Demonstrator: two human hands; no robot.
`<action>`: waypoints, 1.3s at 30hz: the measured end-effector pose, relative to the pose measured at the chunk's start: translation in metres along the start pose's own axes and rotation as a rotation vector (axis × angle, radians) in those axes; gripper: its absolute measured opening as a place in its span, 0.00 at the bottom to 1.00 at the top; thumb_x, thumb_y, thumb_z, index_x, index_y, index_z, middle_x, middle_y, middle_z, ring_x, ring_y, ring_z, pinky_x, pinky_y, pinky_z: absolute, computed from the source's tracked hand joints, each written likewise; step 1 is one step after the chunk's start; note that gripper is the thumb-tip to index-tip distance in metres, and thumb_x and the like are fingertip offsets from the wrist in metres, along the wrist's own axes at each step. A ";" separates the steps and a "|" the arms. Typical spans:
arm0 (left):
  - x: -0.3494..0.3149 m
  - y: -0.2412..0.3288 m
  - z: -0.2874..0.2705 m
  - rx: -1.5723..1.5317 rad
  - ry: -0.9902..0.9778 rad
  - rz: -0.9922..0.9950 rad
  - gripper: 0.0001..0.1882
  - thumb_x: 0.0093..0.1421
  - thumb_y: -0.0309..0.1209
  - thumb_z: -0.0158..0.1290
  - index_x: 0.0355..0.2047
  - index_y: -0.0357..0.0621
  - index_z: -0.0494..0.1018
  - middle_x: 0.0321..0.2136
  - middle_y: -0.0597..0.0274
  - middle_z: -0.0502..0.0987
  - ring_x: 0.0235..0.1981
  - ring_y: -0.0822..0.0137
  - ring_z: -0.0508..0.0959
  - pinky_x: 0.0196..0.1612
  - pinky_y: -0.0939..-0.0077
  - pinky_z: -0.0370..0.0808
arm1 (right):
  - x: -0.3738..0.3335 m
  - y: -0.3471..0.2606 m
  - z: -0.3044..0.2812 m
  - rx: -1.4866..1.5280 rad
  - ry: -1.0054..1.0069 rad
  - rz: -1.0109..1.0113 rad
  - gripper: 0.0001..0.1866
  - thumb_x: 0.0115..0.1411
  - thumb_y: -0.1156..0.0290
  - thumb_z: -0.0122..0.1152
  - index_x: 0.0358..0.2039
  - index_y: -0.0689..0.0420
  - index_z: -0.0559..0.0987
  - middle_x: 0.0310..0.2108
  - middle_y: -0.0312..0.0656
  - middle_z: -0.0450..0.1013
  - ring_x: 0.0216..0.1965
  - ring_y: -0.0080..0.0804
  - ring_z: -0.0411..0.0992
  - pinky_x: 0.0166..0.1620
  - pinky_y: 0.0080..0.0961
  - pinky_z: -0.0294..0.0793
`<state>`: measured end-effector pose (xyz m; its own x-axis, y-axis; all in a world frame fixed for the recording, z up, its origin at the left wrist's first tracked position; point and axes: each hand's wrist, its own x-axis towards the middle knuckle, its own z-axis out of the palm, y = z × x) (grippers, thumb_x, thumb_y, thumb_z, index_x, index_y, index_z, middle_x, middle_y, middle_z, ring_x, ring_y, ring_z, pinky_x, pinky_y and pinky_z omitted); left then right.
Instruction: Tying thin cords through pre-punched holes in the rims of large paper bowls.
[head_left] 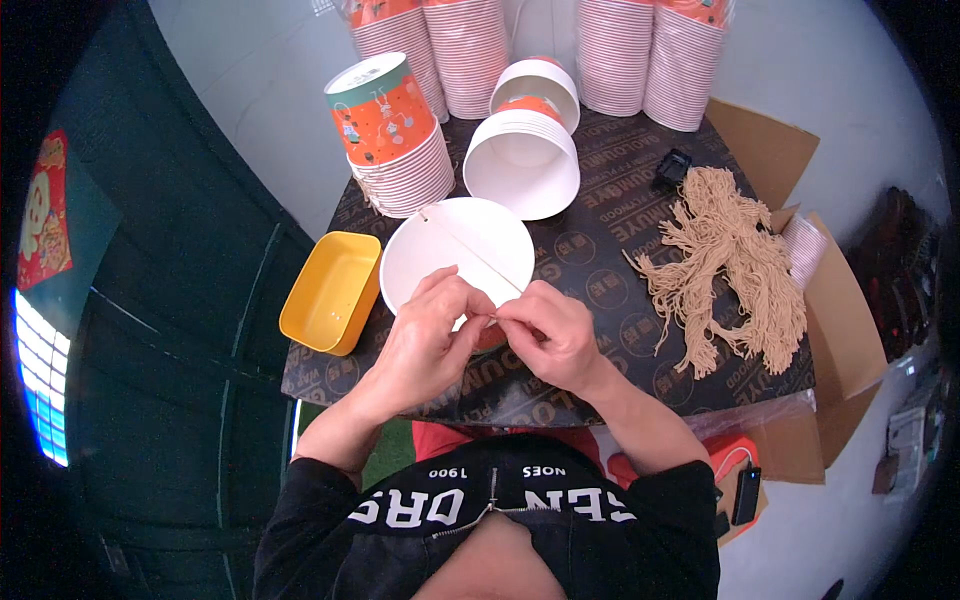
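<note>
A round white paper bucket (455, 235) stands at the table's near middle, its open mouth facing up. A thin tan string (478, 258) runs across that mouth from a small hole near the far rim toward my right hand. At the near rim my left hand (435, 325) is closed in a pinch, fingertips meeting those of my right hand (550, 335). The right thumb and forefinger pinch the string. What lies between the touching fingertips is small and partly covered, seemingly the string's end at the rim.
A yellow plastic tub (330, 290) sits left of the bucket. Behind stand inverted stacked orange-and-green paper buckets (385, 120) and white-mouthed buckets on their sides (520, 165). Tan strings (735, 270) lie in a heap at right, near a small black object (673, 166) and cardboard boxes (840, 330).
</note>
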<state>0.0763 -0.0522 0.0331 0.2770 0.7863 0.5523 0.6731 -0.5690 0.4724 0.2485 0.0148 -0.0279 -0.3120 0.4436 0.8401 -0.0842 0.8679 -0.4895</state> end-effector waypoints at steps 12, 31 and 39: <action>-0.006 -0.002 0.009 0.156 0.105 0.060 0.12 0.51 0.16 0.58 0.35 0.40 0.71 0.31 0.57 0.74 0.36 0.54 0.78 0.62 0.45 0.65 | -0.002 -0.004 -0.004 0.312 -0.047 0.308 0.03 0.57 0.84 0.61 0.32 0.64 0.79 0.27 0.36 0.71 0.26 0.19 0.66 0.29 0.18 0.63; -0.013 0.003 0.020 0.260 0.223 0.099 0.11 0.47 0.16 0.61 0.29 0.42 0.74 0.31 0.60 0.76 0.40 0.61 0.79 0.67 0.44 0.56 | 0.001 -0.003 -0.007 0.210 -0.016 0.247 0.03 0.57 0.81 0.64 0.32 0.62 0.79 0.27 0.34 0.69 0.24 0.19 0.64 0.28 0.17 0.62; -0.018 0.001 0.016 0.226 0.211 0.093 0.10 0.48 0.17 0.59 0.30 0.42 0.73 0.31 0.60 0.75 0.38 0.60 0.77 0.66 0.40 0.54 | 0.001 0.005 -0.005 0.160 0.039 0.202 0.06 0.55 0.78 0.68 0.30 0.60 0.77 0.29 0.36 0.65 0.26 0.22 0.62 0.27 0.19 0.63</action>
<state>0.0828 -0.0632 0.0124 0.2122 0.6523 0.7277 0.7931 -0.5500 0.2618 0.2527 0.0212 -0.0284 -0.3008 0.6153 0.7286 -0.1733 0.7160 -0.6762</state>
